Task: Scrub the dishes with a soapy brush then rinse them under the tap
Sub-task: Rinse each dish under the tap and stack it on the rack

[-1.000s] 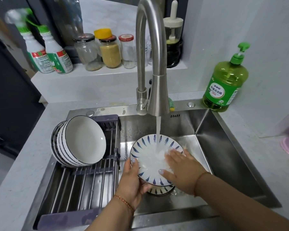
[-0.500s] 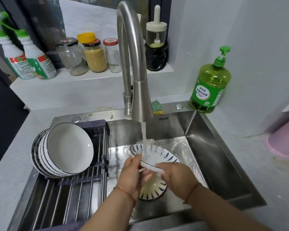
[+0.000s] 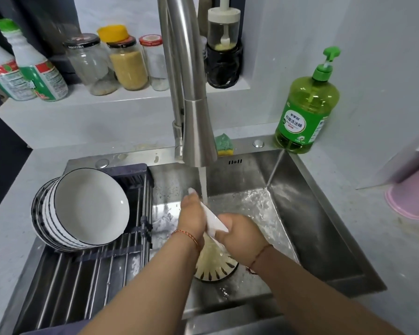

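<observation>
While water runs from the tap (image 3: 198, 131), both hands hold a white plate (image 3: 214, 222) on edge in the stream above the sink (image 3: 312, 213). The left hand (image 3: 192, 217) seems pressed against its back; the right hand (image 3: 242, 234) grasps its rim. Another plate (image 3: 215, 265) lies below.

The stacked bowls (image 3: 82, 209) are white with dark striped outsides; the plate (image 3: 214, 267) in the sink is cream with dark petal marks; the soap bottle (image 3: 305, 110) is green; the sponge (image 3: 224, 145) is green and yellow.
</observation>
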Demonstrator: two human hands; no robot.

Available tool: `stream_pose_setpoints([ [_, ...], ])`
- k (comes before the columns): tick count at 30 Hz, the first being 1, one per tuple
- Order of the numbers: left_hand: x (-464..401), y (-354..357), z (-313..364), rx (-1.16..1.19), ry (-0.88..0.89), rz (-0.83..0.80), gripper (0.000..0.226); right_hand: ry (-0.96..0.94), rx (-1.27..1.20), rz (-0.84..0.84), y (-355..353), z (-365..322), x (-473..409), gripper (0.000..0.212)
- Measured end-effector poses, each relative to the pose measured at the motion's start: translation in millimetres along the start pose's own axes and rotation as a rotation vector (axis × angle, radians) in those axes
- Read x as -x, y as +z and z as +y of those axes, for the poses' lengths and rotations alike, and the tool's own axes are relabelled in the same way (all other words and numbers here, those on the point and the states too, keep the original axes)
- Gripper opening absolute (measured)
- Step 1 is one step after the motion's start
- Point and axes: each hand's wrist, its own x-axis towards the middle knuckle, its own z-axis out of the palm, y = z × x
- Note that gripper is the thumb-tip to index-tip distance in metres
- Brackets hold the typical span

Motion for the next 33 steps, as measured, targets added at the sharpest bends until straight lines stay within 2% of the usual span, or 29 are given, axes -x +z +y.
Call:
stream_pose_setpoints([
  [3,-6.4,-12.5,6.8,0.1,-0.121,-0.001,0.039,0.012,-0.142,0.014,-4.2,-1.3,2.0,0.027],
  [8,-5.3,-33.9,-5.7,0.277,-0.313,-0.097,0.052,0.133,-0.623,0.039,-9.7,-4.6,-2.3,0.015],
  [12,-0.1,-45.7,-22.6,0.394,-0.378,-0.159,0.056,0.238,-0.939,0.042,-12.1,3.0,-16.7,0.021],
  [16,-1.0,-61.1,-33.5,0.508,-0.367,-0.187,0.05,0.316,-1.206,0.011,-6.7,14.9,-28.6,0.031],
  [20,-0.6,-73.5,-31.9,0.604,-0.295,-0.191,0.043,0.387,-1.448,0.019,7.5,22.8,-33.9,0.032],
  [23,3.6,-79.5,-23.6,0.705,-0.217,-0.264,0.042,0.468,-1.604,0.041,20.5,21.6,-34.0,0.032],
  [26,11.7,-81.3,-10.2,0.757,-0.154,-0.329,0.032,0.499,-1.675,0.079,35.2,19.1,-31.3,0.028],
  [29,17.0,-79.4,1.7,0.693,-0.116,-0.36,0.025,0.497,-1.716,0.101,46.7,16.5,-27.9,0.03],
  [31,18.3,-76.5,4.4,0.616,-0.116,-0.349,0.029,0.497,-1.729,0.102,48.6,14.9,-25.6,0.031],
  [33,17.5,-76.3,1.4,0.582,-0.118,-0.324,0.044,0.503,-1.732,0.104,47.7,13.8,-22.9,0.032],
])
